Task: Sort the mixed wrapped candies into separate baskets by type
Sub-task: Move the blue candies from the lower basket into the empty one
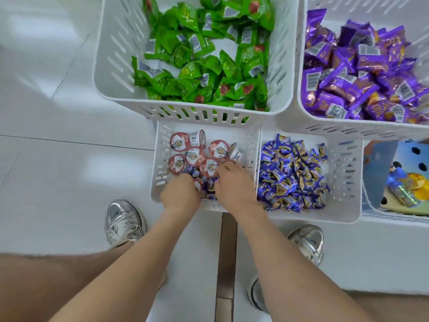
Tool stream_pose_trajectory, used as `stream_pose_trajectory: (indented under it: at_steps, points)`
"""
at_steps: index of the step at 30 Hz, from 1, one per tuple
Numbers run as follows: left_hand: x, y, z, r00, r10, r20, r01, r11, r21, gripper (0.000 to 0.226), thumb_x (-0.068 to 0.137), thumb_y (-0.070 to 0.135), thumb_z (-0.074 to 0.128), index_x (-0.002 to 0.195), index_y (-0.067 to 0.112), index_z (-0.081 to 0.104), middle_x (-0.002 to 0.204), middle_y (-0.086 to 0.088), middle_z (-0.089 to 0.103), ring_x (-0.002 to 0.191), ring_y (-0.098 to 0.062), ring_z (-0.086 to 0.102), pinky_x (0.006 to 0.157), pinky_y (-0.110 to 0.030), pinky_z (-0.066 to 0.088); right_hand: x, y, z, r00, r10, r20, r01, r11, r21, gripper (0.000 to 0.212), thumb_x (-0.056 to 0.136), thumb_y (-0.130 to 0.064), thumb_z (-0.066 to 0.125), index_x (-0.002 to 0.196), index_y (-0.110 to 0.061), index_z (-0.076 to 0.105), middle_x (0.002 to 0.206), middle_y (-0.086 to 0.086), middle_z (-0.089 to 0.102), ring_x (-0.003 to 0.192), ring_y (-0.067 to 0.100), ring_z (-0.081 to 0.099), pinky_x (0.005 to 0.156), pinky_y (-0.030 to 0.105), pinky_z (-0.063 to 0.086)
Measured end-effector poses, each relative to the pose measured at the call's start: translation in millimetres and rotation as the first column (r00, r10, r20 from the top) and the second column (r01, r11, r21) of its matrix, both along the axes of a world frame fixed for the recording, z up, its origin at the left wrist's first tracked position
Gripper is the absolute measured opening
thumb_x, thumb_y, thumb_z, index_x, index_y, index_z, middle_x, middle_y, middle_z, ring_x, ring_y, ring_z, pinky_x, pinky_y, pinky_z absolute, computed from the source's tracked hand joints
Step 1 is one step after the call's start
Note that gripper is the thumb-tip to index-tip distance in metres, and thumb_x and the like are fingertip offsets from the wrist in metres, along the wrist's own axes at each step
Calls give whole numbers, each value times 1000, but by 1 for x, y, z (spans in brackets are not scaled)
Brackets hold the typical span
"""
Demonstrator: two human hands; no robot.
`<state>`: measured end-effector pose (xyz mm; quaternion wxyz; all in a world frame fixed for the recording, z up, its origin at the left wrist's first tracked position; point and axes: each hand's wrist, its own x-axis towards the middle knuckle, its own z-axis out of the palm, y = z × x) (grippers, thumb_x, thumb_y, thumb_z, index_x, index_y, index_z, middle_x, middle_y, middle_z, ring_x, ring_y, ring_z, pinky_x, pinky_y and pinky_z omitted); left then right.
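A small white basket (pixel 160 145) holds several red-lidded cups (pixel 178 141) mixed with a few small blue wrapped candies (pixel 193 170). Both my hands are inside it at its near side. My left hand (pixel 180 194) is curled over the candies, fingers down; what it holds is hidden. My right hand (pixel 233 184) also reaches down among the blue candies and cups, fingers bent. To the right, another small basket (pixel 343 159) holds a heap of blue wrapped candies (pixel 291 175).
A large basket (pixel 111 66) of green wrapped candies (pixel 202 59) stands behind. At the back right is a large basket (pixel 325 126) of purple wrapped candies (pixel 362 73). A basket with toys (pixel 404 187) sits far right. My silver shoes (pixel 123 223) stand on white floor tiles.
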<state>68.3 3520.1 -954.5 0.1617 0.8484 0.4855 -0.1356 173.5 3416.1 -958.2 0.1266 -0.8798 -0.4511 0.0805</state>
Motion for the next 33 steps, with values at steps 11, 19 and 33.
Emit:
stream_pose_trajectory:
  at_steps: [11,19,33]
  points:
    - [12,31,24,890,229,394,-155,965,-210,15,93,24,72,86,12,66,81,-4,70,75,-25,68,70,-38,57,1,7,-4,988,-91,-127,97,995,39,22,87,-10,56,100,-14,74,101,5,71,101,27,61,86,43,54]
    - [37,66,21,551,609,571,-169,751,-638,10,93,8,73,92,14,64,97,-12,72,80,-25,77,79,-44,64,-8,1,-4,969,-61,-237,55,998,-35,24,94,-11,52,108,-16,71,101,4,72,94,26,64,77,40,56]
    - [21,60,18,848,85,523,-33,994,-108,21,101,13,55,116,11,69,106,-8,71,96,-27,66,83,-34,53,-16,16,-12,973,-100,-210,81,992,-94,21,94,-14,54,107,-17,69,98,6,71,87,30,67,72,44,59]
